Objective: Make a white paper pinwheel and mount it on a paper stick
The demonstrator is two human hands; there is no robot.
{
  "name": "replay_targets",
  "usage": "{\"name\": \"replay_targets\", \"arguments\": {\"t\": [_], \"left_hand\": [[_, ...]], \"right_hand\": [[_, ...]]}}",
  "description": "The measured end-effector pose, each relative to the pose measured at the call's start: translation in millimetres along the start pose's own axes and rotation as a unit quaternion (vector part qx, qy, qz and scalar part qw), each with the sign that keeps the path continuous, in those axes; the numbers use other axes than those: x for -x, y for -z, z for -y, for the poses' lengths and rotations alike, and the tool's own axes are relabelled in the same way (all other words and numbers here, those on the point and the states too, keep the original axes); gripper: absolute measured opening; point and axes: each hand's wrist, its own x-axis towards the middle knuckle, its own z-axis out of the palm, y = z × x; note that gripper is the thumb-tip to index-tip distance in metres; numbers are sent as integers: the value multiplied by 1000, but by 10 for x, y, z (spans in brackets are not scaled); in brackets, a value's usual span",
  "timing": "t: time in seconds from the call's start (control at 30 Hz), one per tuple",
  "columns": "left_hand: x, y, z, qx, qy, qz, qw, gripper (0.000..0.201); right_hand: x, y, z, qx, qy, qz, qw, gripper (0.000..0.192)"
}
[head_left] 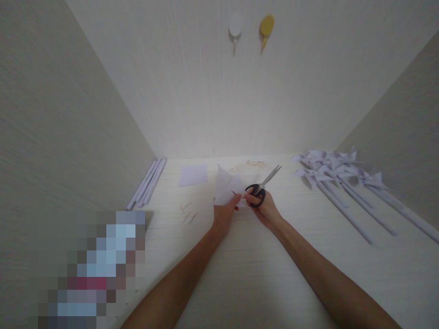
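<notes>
Near the middle of the table, my left hand (pixel 224 214) is closed on a folded piece of white paper (pixel 225 183), whose pointed corners stick up beyond the fingers. My right hand (pixel 269 210) has scissors (pixel 271 176) with black handles looped over its fingers. Their blades point up and to the right, away from the paper. The right fingertips meet the paper's right side close to the left thumb. A thin dark sliver shows between the hands, too small to name surely.
A flat white paper square (pixel 194 175) and several toothpicks (pixel 188 215) lie to the left, with rolled paper sticks (pixel 148 183) beyond. Tiny pale scraps (pixel 256 163) lie behind. Several paper pinwheels (pixel 317 173) lie right. White (pixel 235 25) and yellow (pixel 266 26) hooks are on the wall.
</notes>
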Motion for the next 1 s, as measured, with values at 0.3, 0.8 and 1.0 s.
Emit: {"name": "replay_targets", "arguments": {"t": [0.3,0.8,1.0], "left_hand": [[9,-16,-41,22,-14,-30,999,16],[4,-20,-54,10,-12,-26,1000,16],[0,-19,-30,24,-6,-41,999,17]], "right_hand": [[-22,24,-41,-17,6,22,1000,18],[-10,12,-19,-17,-9,9,1000,20],[-11,21,-34,-9,-2,22,1000,19]]}}
